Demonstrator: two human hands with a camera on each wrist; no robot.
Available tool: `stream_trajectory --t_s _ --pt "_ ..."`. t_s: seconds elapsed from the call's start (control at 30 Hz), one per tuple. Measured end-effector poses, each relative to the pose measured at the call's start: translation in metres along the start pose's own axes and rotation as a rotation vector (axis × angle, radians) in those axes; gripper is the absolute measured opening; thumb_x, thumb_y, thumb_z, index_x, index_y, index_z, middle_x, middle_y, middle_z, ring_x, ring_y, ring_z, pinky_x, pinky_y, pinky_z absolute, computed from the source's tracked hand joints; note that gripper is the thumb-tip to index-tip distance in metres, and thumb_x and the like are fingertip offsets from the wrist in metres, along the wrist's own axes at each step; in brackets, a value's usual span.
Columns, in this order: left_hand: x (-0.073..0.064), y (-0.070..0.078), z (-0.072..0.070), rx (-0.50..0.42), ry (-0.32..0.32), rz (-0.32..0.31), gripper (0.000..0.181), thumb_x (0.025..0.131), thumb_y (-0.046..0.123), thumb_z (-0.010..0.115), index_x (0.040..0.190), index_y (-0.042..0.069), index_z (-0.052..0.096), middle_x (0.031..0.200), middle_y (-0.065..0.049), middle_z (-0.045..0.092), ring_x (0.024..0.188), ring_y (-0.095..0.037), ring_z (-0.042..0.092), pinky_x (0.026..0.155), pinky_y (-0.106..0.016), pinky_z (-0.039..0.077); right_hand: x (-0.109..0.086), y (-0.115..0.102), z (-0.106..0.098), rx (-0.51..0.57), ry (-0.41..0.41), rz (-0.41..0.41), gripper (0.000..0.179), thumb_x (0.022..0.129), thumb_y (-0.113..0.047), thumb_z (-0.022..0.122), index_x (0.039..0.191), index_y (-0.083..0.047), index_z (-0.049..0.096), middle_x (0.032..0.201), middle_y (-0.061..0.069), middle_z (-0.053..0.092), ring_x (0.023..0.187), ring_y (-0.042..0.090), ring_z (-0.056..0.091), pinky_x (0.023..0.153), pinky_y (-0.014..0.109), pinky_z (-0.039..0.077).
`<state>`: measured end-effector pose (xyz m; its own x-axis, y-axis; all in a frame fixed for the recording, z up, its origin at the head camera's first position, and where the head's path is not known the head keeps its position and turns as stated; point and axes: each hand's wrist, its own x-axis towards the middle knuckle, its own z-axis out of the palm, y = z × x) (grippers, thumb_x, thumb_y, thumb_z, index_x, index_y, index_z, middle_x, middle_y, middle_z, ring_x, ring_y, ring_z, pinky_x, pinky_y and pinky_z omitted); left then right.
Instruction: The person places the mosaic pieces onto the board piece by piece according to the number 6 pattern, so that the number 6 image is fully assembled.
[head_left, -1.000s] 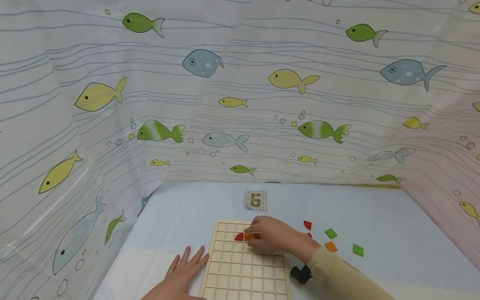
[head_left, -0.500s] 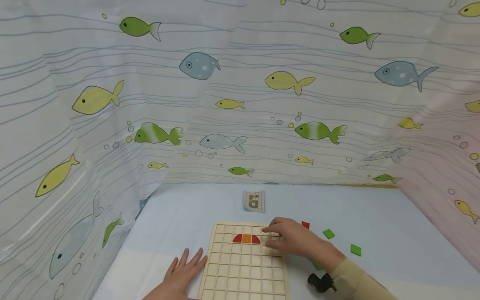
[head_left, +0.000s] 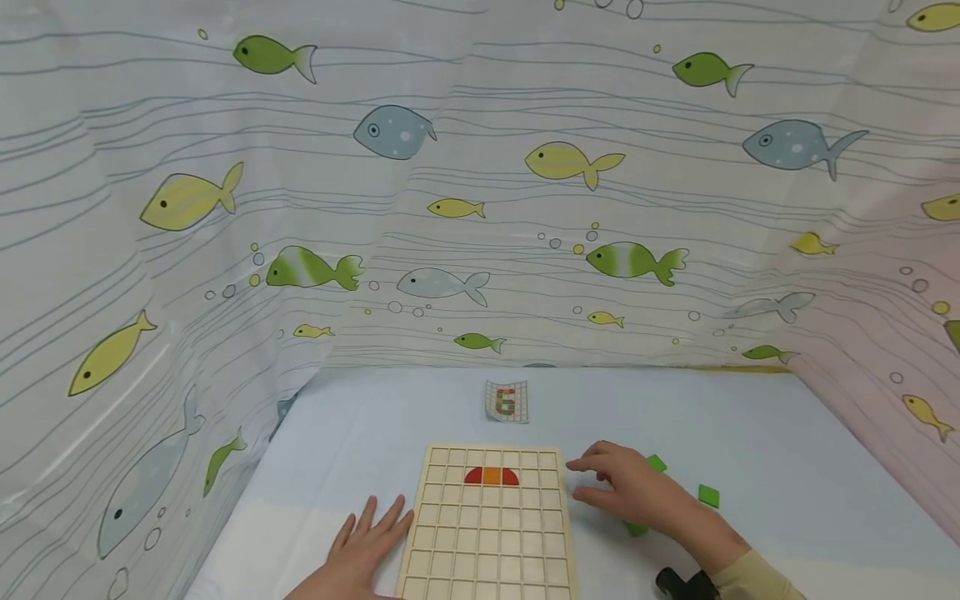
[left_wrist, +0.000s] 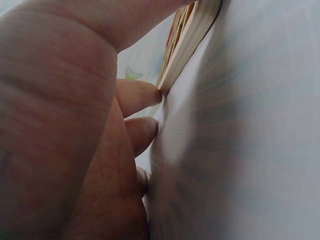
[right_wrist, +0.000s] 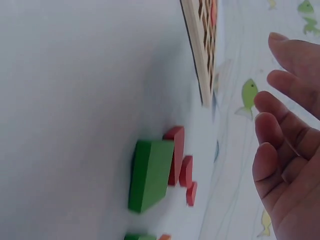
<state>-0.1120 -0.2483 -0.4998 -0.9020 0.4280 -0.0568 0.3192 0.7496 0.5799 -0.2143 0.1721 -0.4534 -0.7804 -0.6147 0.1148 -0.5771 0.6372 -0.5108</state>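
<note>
A pale wooden grid board [head_left: 487, 517] lies on the table. Near its far edge, an orange square tile [head_left: 492, 476] sits in a cell between two red quarter-round tiles [head_left: 474, 476]. My left hand [head_left: 356, 546] rests flat beside the board, fingers spread, the fingertips touching its left edge. Just off the right edge, my right hand [head_left: 626, 487] hovers with loosely bent fingers and nothing in them. Green square tiles [head_left: 708, 495] lie around and partly behind it. In the right wrist view a green tile [right_wrist: 152, 172] and several red tiles [right_wrist: 176, 152] stand out on the table.
A small paper card [head_left: 506, 402] with a coloured grid figure lies beyond the board. A black device [head_left: 686, 583] sits at my right wrist. Fish-patterned sheeting [head_left: 480, 208] encloses the table at the back and sides.
My right hand has let go of the red quarter-round tile in the board's grid and moved right, off the board. The left hand has stayed in place.
</note>
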Motion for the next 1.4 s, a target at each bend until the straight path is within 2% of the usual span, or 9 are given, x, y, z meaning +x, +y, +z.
stream_trajectory --t_s 0.07,0.23,0.3,0.43,0.57,0.77,0.93,1.17,1.4 --pt "0.000 -0.001 0.000 0.003 -0.007 -0.003 0.106 0.072 0.059 0.078 0.150 -0.001 0.038 0.157 -0.027 0.024 0.139 -0.062 0.004 0.100 -0.078 0.006 -0.008 0.003 -0.002 0.014 0.031 -0.001 0.042 0.092 -0.044 0.070 0.122 -0.015 0.072 0.101 -0.008 0.062 0.099 0.020 0.062 0.072 0.027 0.050" --pt "0.001 0.001 -0.002 0.004 -0.031 -0.036 0.107 0.072 0.061 0.078 0.150 0.000 0.037 0.158 -0.026 0.023 0.140 -0.061 0.003 0.101 -0.078 0.005 -0.025 0.011 -0.007 0.054 0.090 0.032 0.042 0.090 -0.045 0.071 0.121 -0.015 0.072 0.101 -0.009 0.063 0.100 0.016 0.061 0.072 0.026 0.051" --pt "0.001 0.002 -0.003 0.000 -0.040 -0.046 0.108 0.071 0.061 0.078 0.150 0.000 0.037 0.158 -0.025 0.023 0.140 -0.061 0.002 0.101 -0.078 0.004 -0.033 0.014 -0.010 0.075 0.104 0.063 0.040 0.090 -0.043 0.073 0.119 -0.016 0.072 0.107 -0.008 0.064 0.088 0.011 0.058 0.067 0.024 0.051" --pt "0.001 0.004 -0.003 -0.006 -0.046 -0.054 0.109 0.070 0.061 0.078 0.151 0.000 0.036 0.159 -0.024 0.022 0.140 -0.060 0.001 0.102 -0.077 0.004 -0.049 0.021 -0.014 0.076 0.134 0.115 0.035 0.089 -0.040 0.074 0.118 -0.019 0.073 0.104 -0.010 0.064 0.085 0.009 0.057 0.067 0.024 0.052" --pt "0.001 0.003 -0.002 -0.004 -0.046 -0.051 0.109 0.071 0.061 0.078 0.151 0.000 0.036 0.159 -0.024 0.022 0.140 -0.060 0.001 0.102 -0.077 0.004 -0.064 0.031 -0.014 0.041 0.157 0.157 0.039 0.088 -0.045 0.073 0.118 -0.020 0.073 0.097 -0.012 0.062 0.081 0.004 0.055 0.067 0.023 0.051" --pt "0.001 0.002 -0.002 0.005 -0.032 -0.015 0.106 0.074 0.059 0.078 0.151 -0.001 0.035 0.158 -0.026 0.021 0.139 -0.061 0.003 0.100 -0.078 0.006 -0.089 0.041 -0.013 0.029 0.209 0.203 0.036 0.086 -0.046 0.075 0.115 -0.024 0.074 0.104 -0.014 0.065 0.082 0.002 0.055 0.066 0.022 0.049" --pt "0.001 0.003 -0.003 0.023 -0.031 -0.015 0.108 0.074 0.061 0.077 0.152 0.000 0.033 0.159 -0.024 0.021 0.140 -0.060 0.003 0.101 -0.078 0.007 -0.107 0.046 -0.020 0.014 0.151 0.273 0.034 0.086 -0.049 0.074 0.113 -0.029 0.073 0.101 -0.016 0.061 0.083 0.002 0.053 0.064 0.022 0.048" --pt "0.002 0.005 -0.003 -0.025 -0.068 -0.078 0.112 0.072 0.061 0.079 0.154 0.002 0.031 0.161 -0.021 0.018 0.142 -0.057 -0.004 0.106 -0.072 -0.001 -0.128 0.061 -0.030 0.051 0.023 0.324 0.039 0.085 -0.049 0.075 0.115 -0.026 0.072 0.101 -0.011 0.058 0.081 0.002 0.049 0.061 0.021 0.046" --pt "0.002 0.006 -0.002 -0.039 -0.067 -0.100 0.115 0.069 0.063 0.080 0.154 0.003 0.031 0.162 -0.020 0.016 0.143 -0.054 -0.007 0.107 -0.069 -0.004 -0.137 0.075 -0.033 0.081 -0.042 0.275 0.037 0.081 -0.048 0.079 0.110 -0.025 0.072 0.097 -0.016 0.060 0.080 0.002 0.048 0.063 0.021 0.044"
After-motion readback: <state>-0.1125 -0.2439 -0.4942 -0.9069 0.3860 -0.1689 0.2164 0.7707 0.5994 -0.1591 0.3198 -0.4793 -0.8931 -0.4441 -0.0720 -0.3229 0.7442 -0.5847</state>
